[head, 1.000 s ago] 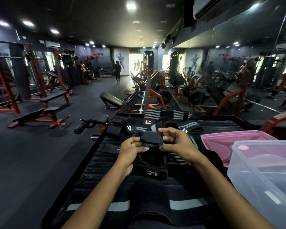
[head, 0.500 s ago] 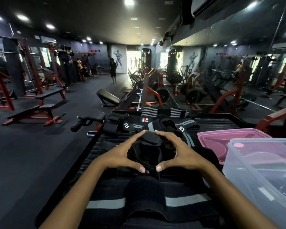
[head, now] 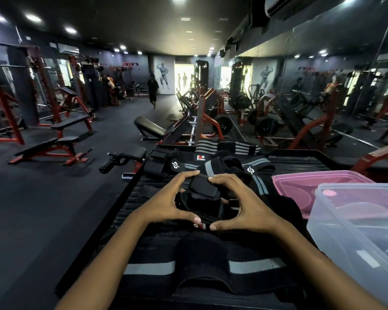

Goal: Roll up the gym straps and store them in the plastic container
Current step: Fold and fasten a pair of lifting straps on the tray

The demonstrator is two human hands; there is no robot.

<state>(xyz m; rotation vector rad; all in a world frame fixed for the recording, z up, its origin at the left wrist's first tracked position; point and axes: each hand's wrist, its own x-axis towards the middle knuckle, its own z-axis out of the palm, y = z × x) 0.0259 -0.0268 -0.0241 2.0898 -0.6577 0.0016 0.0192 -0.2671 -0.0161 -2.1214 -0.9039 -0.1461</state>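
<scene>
A black gym strap [head: 201,199], partly rolled into a bundle with a small red-and-white logo, lies on the dark ridged platform [head: 130,200]. My left hand [head: 168,202] grips its left side and my right hand [head: 242,206] its right side, thumbs at the near edge and fingers over the far edge. A clear plastic container [head: 358,240] stands at the right, close to my right forearm. Behind the bundle lies a pile of black and grey-striped straps [head: 224,162]. A wide black strap with a grey stripe [head: 202,267] lies nearest to me, between my forearms.
A pink lid [head: 323,177] lies behind the clear container. Beyond the platform's far edge stand red and black weight machines, benches [head: 61,139] and a mirrored wall on the right. A person [head: 152,89] walks far down the open black floor at left.
My hands lowered the strap from a raised pinch onto the platform and now clasp the bundle from both sides. The view moved slightly closer and lower.
</scene>
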